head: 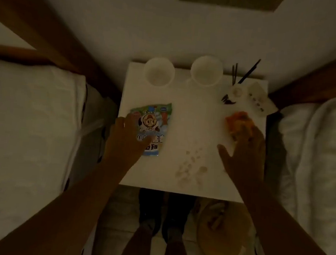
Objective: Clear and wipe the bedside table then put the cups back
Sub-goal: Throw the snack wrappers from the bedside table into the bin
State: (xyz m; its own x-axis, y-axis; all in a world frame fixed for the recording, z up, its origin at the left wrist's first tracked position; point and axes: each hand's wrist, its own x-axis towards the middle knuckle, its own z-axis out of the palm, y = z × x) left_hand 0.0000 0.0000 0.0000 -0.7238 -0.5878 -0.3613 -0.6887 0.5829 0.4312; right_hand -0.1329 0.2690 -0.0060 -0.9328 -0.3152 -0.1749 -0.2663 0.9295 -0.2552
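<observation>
A white bedside table point(192, 117) stands between two beds in dim light. Two white cups sit at its back edge, a left cup point(159, 72) and a right cup point(206, 70) with a handle. A blue and green snack wrapper point(156, 116) lies on the left part of the table. My left hand point(126, 138) rests on the wrapper's lower left with fingers spread. An orange wrapper point(238, 119) lies on the right side, and my right hand point(244, 152) covers its near end, fingers apart. Brown stains point(192, 166) mark the table's front.
A white power strip point(260, 99), a small white jar point(237, 92) with dark sticks and a dark clip point(227, 100) sit at the back right. A bin with a liner point(223, 231) stands on the floor by the table's front right. Beds flank both sides.
</observation>
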